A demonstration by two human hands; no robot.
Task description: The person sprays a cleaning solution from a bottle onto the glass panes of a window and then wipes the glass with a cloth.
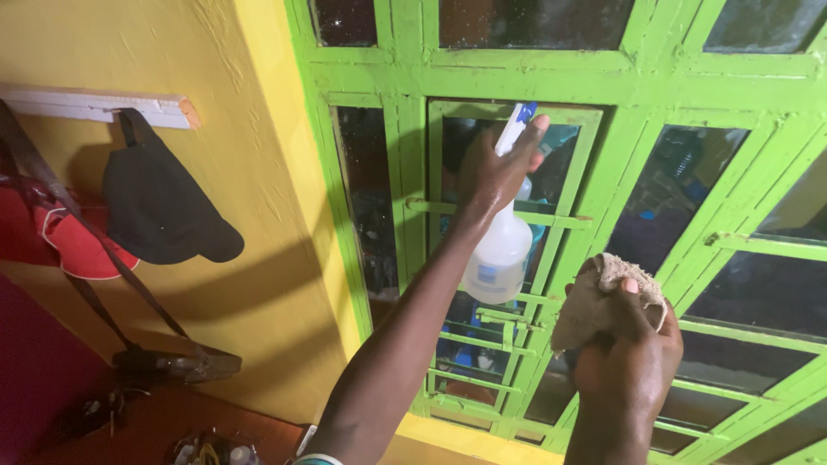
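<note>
One green-framed window with dark panes fills the right of the view, beside a yellow wall bearing one white rail — two caps hang there, one black, one red. The left hand is clamped round the neck of one white spray bottle, raised against the panes. The right hand grips one beige cloth just beside the bottle.

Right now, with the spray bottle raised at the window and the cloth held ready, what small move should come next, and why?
Probably squeeze the trigger: the left hand holds the spray bottle with its nozzle at the glass pane, while the right hand holds the cloth just off the green window frame, not yet wiping.
</note>
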